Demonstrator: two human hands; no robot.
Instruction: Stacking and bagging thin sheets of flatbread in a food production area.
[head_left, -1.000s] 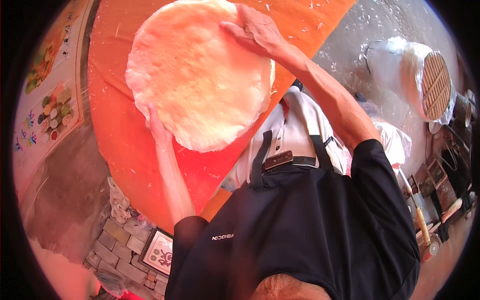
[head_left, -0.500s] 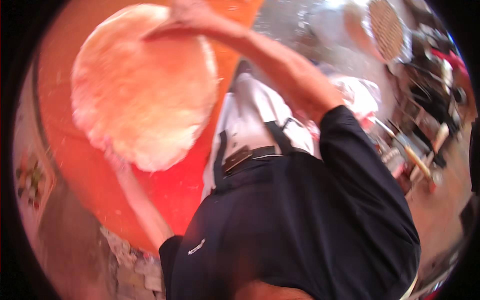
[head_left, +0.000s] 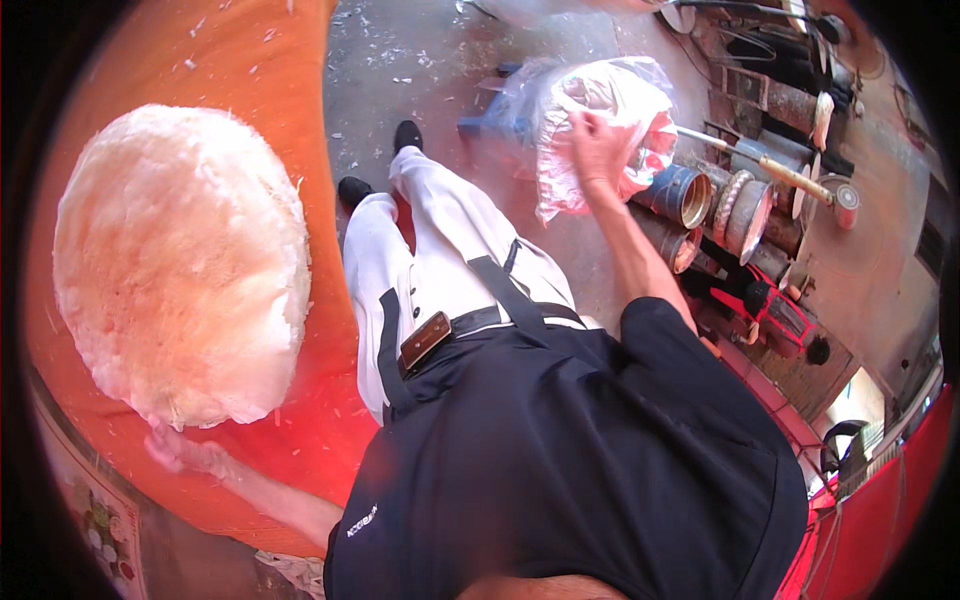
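Observation:
A large, thick, pale round slab (head_left: 180, 265) with a rough, fluffy surface lies on the orange-covered table (head_left: 255, 50) at the left. I cannot tell what it is made of. My left hand (head_left: 185, 452) is at the slab's near edge, its fingers loosely extended and the tips against or just under the rim. Out to the right, my right hand (head_left: 600, 150) is at the mouth of a white plastic sack (head_left: 560, 165), its fingers bent together on the plastic. The sack's contents are hidden.
A blue metal can (head_left: 682, 195) and other cylinders stand beyond the sack. A long-handled tool (head_left: 790, 175) crosses there. White scraps dot the grey floor (head_left: 400, 45) and the table. Red sheeting (head_left: 880, 510) hangs at the lower right.
My right hand has left the slab's top and swung right to the white sack. My left hand remains by the slab's near edge. The view has turned right.

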